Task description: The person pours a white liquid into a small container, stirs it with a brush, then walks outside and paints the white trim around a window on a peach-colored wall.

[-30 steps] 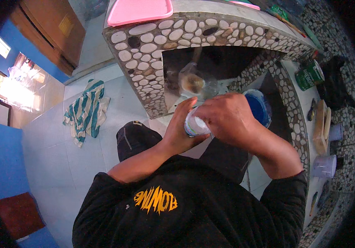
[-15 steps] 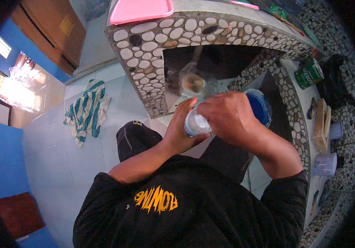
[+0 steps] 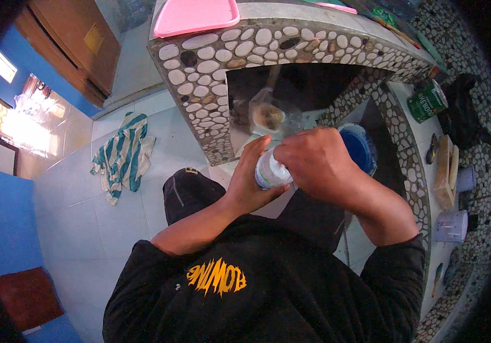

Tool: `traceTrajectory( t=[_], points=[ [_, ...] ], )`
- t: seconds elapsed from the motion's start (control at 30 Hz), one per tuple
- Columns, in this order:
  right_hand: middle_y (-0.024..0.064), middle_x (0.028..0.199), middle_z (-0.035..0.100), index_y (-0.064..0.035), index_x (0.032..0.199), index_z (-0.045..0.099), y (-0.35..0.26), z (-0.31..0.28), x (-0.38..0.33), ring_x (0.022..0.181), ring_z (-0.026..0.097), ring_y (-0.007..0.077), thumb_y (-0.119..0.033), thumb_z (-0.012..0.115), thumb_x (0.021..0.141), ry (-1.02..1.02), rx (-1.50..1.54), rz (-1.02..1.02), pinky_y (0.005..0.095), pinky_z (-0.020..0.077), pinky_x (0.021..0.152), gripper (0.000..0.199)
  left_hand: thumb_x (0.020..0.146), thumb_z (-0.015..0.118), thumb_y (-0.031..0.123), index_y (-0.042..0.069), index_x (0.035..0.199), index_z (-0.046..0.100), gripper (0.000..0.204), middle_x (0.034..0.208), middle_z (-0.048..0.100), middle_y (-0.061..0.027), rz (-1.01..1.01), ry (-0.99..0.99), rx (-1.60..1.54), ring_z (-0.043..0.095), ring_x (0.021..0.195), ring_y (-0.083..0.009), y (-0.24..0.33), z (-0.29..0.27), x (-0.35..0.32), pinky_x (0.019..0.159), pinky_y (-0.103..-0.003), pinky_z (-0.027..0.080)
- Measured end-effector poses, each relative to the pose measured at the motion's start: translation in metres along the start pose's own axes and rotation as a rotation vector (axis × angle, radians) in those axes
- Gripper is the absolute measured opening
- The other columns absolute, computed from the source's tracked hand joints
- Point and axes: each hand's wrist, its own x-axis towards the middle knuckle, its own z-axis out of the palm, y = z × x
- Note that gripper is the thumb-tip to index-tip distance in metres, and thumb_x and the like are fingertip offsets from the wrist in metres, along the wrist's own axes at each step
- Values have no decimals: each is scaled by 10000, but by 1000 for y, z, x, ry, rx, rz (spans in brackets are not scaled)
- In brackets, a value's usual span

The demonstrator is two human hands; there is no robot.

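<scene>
My left hand (image 3: 246,186) wraps round a small clear plastic container (image 3: 272,171) with a pale label band and something white showing in it. I hold it tilted between my knees. Right against its upper side is my right hand (image 3: 318,159), its fingers curled into a closed grip. What those fingers grip, if anything, is hidden beneath the knuckles. Just beyond both hands lies a clear plastic bag (image 3: 269,117) with a brownish, whitish mass in it, in the opening under the pebble-faced counter. A bucket of blue paint (image 3: 358,150) stands just right of my right hand.
A pebble-faced counter (image 3: 199,94) rises ahead, with a pink tray (image 3: 197,17) on top. Along the right ledge are a green can (image 3: 427,102), a wooden piece (image 3: 445,174) and a whitish cup (image 3: 450,226). A striped cloth (image 3: 124,157) lies on the floor at left.
The whole view has shifted very slightly. Both hands keep almost the same place and grip at the plastic container.
</scene>
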Motion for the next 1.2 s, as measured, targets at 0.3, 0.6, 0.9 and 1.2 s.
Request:
traceTrajectory(
  t=[0.3,0.6,0.9,1.2],
  points=[
    [81,840,730,-123,859,719,0,2,1,750,734,288,-186,705,753,120,35,-39,434,577,605,124,647,910,227,16,1484,335,1037,1447,436,-245,-12,-10,5,419,1373,-419,-1,-3,5,1142,-476,363],
    [78,846,731,-137,860,727,2,6,1,753,737,276,-196,707,760,170,11,-19,424,581,615,118,655,901,219,3,1486,333,1030,1462,424,-246,10,-27,23,398,1389,-419,-2,-2,9,1153,-476,347],
    [68,862,733,-154,874,727,3,7,3,795,738,280,-217,732,760,123,27,14,411,583,639,131,657,915,383,60,1503,365,1059,1481,426,-192,-11,-7,-3,429,1388,-371,-10,1,8,1150,-453,350],
    [66,867,737,-158,902,730,2,7,4,795,736,290,-203,706,770,118,24,0,423,586,650,141,656,901,227,-7,1479,342,1023,1456,429,-247,0,-14,1,411,1377,-422,-5,-2,9,1142,-476,357]
  ],
)
